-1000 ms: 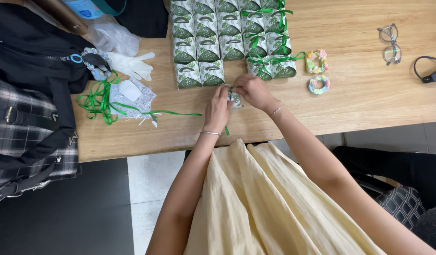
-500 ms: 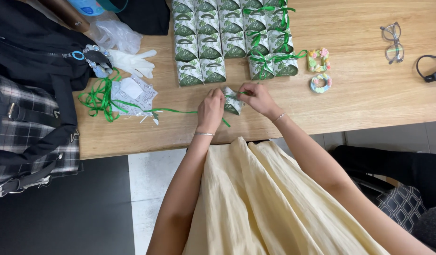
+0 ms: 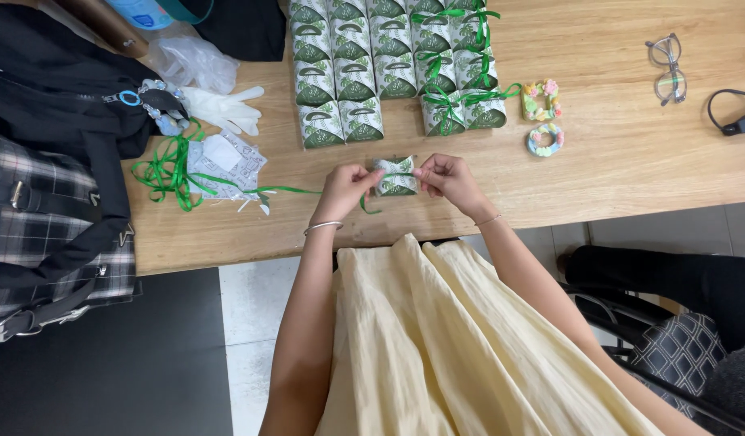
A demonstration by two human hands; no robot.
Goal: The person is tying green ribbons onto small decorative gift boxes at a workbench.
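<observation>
Sitting between left hand (image 3: 344, 187) and right hand (image 3: 447, 178), favour box (image 3: 396, 177), each grip pinching one end.

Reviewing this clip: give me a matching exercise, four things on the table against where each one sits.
Things:
1. small green-and-white box
2. eyeglasses
3. white glove
4. two flower-decorated rings

Places:
A. far right of the table, near a black cable
B. held between the left hand and right hand
C. just right of the rows of boxes
D. left of the rows of boxes, beside the black bag

Pairs: 1-B, 2-A, 3-D, 4-C
</observation>
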